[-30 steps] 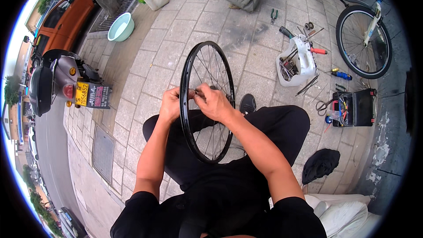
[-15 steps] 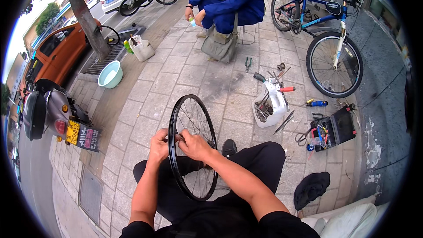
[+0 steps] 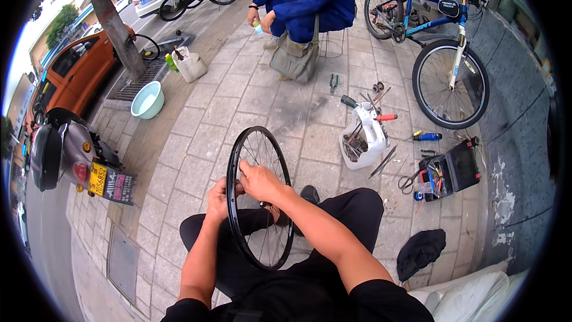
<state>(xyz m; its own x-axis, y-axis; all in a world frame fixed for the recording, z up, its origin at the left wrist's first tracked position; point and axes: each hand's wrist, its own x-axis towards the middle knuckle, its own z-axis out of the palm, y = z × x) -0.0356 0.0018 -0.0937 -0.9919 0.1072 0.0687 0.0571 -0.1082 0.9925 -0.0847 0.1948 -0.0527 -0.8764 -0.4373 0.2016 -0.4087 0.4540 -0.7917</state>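
A black bicycle wheel [image 3: 236, 235] without a tyre stands upright between my knees, its thin spokes running to the hub. My left hand [image 3: 219, 200] is closed at the outer left side of the rim, fingers pinched against it. Inside the wheel, my right hand [image 3: 260, 183] is closed at the same stretch of rim, reaching across the spokes. Its fingertips are partly hidden, and whether they pinch a small part there does not show.
A cut white jug [image 3: 372, 152] holds tools ahead right, beside an open black toolbox [image 3: 462, 170], scissors [image 3: 409, 183] and pliers [image 3: 333, 83]. A blue bicycle [image 3: 438, 27] leans by the wall. Someone in blue [image 3: 310, 0] sits ahead. A basin [image 3: 148, 101] and scooter [image 3: 77, 149] are left.
My right hand has shifted slightly up along the inside of the rim, its index finger now raised. My left hand has moved slightly lower on the outer side. The wheel stays nearly in place.
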